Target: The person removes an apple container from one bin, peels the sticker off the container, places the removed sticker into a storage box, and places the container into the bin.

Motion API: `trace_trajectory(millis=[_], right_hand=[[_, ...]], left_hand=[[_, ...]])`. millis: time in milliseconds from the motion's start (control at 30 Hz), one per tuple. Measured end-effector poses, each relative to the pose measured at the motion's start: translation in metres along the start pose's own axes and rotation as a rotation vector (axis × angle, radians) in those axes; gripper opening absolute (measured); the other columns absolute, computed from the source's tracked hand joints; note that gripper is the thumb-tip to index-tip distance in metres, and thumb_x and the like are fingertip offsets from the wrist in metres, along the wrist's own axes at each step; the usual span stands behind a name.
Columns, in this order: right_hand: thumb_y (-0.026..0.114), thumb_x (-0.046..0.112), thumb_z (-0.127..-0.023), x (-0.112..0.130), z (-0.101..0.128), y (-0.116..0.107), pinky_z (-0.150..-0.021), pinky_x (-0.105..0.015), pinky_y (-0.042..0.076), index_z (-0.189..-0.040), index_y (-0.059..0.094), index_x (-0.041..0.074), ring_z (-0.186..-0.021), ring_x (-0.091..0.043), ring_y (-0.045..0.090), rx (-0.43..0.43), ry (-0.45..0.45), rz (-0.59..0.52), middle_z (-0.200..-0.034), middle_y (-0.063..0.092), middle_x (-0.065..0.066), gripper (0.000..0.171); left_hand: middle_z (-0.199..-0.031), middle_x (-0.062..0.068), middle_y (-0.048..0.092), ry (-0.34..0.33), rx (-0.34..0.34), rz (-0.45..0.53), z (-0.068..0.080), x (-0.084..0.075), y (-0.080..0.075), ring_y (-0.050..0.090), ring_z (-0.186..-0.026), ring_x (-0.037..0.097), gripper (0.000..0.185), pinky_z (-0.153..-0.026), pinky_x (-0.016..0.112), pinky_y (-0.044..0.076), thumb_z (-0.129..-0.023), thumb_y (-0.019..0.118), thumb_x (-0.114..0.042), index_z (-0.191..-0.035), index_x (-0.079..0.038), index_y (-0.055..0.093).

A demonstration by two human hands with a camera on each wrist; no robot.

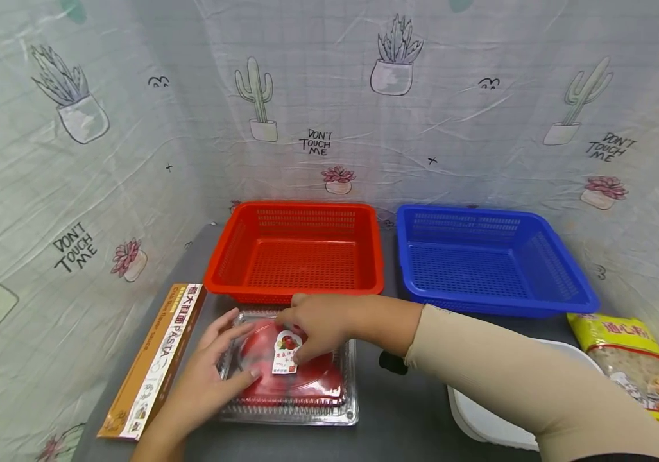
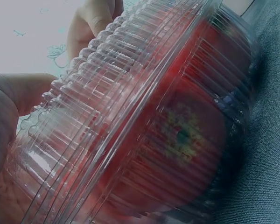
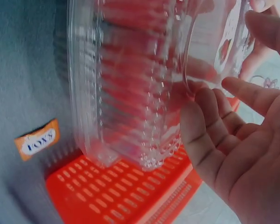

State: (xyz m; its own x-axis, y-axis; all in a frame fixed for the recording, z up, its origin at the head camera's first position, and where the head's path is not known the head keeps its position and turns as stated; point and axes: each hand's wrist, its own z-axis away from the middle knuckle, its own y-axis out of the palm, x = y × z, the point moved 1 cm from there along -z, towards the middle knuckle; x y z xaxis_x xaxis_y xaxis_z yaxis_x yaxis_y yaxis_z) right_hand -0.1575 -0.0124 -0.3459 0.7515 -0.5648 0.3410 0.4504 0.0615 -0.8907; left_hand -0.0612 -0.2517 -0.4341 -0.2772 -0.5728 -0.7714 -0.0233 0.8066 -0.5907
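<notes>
"How is the grip?"
"Unclenched: left hand (image 1: pixel 205 378) spread, right hand (image 1: pixel 322 324) touching the lid (image 1: pixel 313 387), plastic box (image 1: pixel 294 416) of red fruit (image 2: pixel 191 140) beneath both."
"What might go wrong?"
"Pressing unevenly there could crease the thin lid or bruise the red fruit."

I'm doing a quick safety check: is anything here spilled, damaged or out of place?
Nothing stands out. The clear container looks intact with the red fruit inside; the red basket and blue basket stand upright. No spill shows. The sleeve partly hides the white tub, so I can't judge all of it.
</notes>
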Motion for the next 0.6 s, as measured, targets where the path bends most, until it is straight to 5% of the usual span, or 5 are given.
trace_trajectory(millis=[600], right_hand=[[0.084,0.033,-0.091,0.008,-0.013,-0.007,-0.077,-0.024,0.051,-0.123,0.074,0.022,-0.090,-0.007,0.057,0.025,-0.016,0.081,-0.104,0.059,0.007,0.036]], left_hand=[[-0.168,0.007,0.036,-0.046,0.004,-0.023,0.004,-0.002,-0.001,0.034,-0.151,0.044,0.065,-0.109,0.081,0.032,-0.084,0.091,-0.030,-0.143,-0.016,0.068]])
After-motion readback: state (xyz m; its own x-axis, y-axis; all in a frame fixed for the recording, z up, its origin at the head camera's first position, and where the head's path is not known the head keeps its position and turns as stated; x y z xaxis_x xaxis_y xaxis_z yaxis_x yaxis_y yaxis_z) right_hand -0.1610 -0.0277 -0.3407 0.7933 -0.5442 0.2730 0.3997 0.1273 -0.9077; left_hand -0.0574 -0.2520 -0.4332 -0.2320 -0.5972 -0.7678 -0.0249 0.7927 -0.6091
